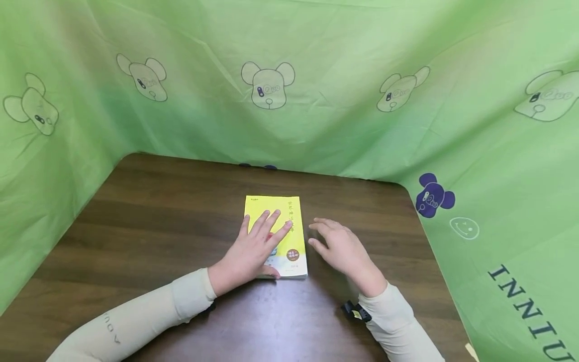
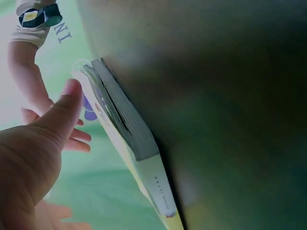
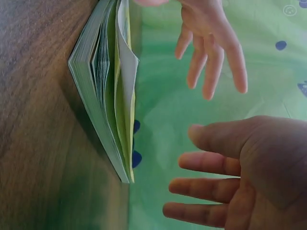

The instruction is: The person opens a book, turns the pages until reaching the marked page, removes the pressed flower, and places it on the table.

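Note:
A closed paperback book [image 1: 296, 236] with a yellow and white cover lies on the wooden table. Over its cover my left hand [image 1: 255, 244] is spread, fingers apart, hiding the cover's middle and left part. Seen from the left wrist, that thumb [image 2: 64, 112] reaches across the book's bottom corner, and the spine [image 2: 163, 187] faces the camera. To the right of the book, my right hand [image 1: 341, 246] hovers with relaxed, slightly bent fingers and holds nothing. The right wrist view shows the book's page edges [image 3: 88, 67], with the front cover and top pages gaping a little.
The dark wooden table [image 1: 158, 216] has rounded far corners. Green cloth [image 1: 316, 130] printed with bear heads hangs around its back and sides. A black wrist strap [image 1: 357, 310] sits on the right sleeve. Something small and pale [image 1: 472, 352] shows at the table's right edge.

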A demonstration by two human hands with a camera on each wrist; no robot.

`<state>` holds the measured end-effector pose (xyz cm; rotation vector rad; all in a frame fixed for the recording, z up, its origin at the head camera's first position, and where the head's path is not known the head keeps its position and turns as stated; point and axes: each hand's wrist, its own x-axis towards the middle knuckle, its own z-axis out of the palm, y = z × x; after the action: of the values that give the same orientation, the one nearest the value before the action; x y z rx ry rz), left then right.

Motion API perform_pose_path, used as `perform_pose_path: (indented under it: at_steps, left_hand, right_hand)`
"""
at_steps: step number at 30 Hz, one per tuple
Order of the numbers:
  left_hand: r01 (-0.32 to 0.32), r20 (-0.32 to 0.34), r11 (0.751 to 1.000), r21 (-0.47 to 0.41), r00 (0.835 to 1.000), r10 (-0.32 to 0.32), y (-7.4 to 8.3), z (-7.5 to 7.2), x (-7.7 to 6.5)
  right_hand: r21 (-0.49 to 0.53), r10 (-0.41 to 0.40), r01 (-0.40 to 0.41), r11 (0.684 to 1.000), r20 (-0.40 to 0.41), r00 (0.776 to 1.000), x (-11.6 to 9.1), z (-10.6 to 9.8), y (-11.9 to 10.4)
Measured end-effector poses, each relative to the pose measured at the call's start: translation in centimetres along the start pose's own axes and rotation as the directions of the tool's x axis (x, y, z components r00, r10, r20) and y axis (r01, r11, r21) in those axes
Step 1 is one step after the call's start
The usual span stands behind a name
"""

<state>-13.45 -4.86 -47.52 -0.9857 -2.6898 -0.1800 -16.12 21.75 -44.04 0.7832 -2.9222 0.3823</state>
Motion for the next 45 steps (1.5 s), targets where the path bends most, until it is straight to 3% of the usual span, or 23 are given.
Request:
perform_pose_path:
  at_steps: [4, 8, 12, 15, 19, 22, 25, 29, 33, 36, 39, 42, 45]
  left_hand:
    - [0.006, 0.081, 1.0, 0.001, 0.997, -0.006, 0.2, -0.2, 0.0]
    - [0.029, 0.145, 0.999, -0.041, 0.989, -0.022, 0.4, -0.2, -0.1]
    - [0.059, 0.157, 0.993, -0.1, 0.987, -0.042, 0.4, -0.3, -0.2]
    - [0.067, 0.146, 0.988, -0.143, 0.988, -0.046, 0.3, -0.5, -0.4]
    - [0.039, 0.075, 0.985, -0.171, 0.997, -0.026, 0.1, -1.2, -0.7]
    - [0.001, -0.022, 0.986, -0.164, 1.0, -0.004, -0.1, -1.8, -1.0]
    - [-0.033, -0.13, 0.989, -0.146, 0.991, 0.014, -0.4, -2.5, -1.2]
    - [-0.061, -0.235, 0.993, -0.103, 0.971, 0.035, -1.0, -3.1, -1.5]
    - [-0.083, -0.276, 0.997, 0.006, 0.958, 0.081, -1.8, -3.7, -2.0]
    - [-0.09, -0.262, 0.989, 0.121, 0.958, 0.119, -2.4, -4.5, -2.7]
    - [-0.079, -0.202, 0.975, 0.21, 0.972, 0.122, -2.9, -5.3, -3.5]
    - [-0.073, -0.109, 0.972, 0.224, 0.989, 0.1, -3.5, -5.7, -4.3]
    - [-0.085, 0.0, 0.983, 0.162, 0.996, 0.086, -4.1, -5.7, -5.2]
  right_hand:
    - [0.015, -0.091, 0.091, 0.996, 0.053, 0.994, 0.0, 0.0, -0.1]
    - [0.065, -0.204, 0.195, 0.979, 0.182, 0.962, -0.3, -0.1, -0.3]
    - [0.099, -0.257, 0.239, 0.966, 0.265, 0.929, -0.6, -0.3, -0.4]
    - [0.095, -0.261, 0.245, 0.965, 0.24, 0.935, -0.6, -0.7, -0.3]
    - [0.087, -0.231, 0.22, 0.972, 0.149, 0.961, -0.5, -1.6, -0.2]
    - [0.078, -0.192, 0.184, 0.98, 0.107, 0.976, -0.5, -2.0, -0.2]
    - [0.066, -0.164, 0.158, 0.985, 0.102, 0.981, -0.5, -1.9, -0.2]
    - [0.056, -0.175, 0.169, 0.984, 0.122, 0.977, -0.5, -1.1, -0.4]
    - [0.081, -0.239, 0.228, 0.97, 0.184, 0.953, -0.5, -0.2, -0.7]
    - [0.116, -0.287, 0.266, 0.957, 0.237, 0.928, -0.5, 0.4, -0.9]
    - [0.135, -0.315, 0.288, 0.948, 0.273, 0.909, -0.5, 1.0, -0.9]
    - [0.136, -0.323, 0.295, 0.946, 0.296, 0.899, -0.5, 1.5, -0.8]
    - [0.129, -0.325, 0.299, 0.945, 0.305, 0.895, -0.6, 1.9, -0.8]
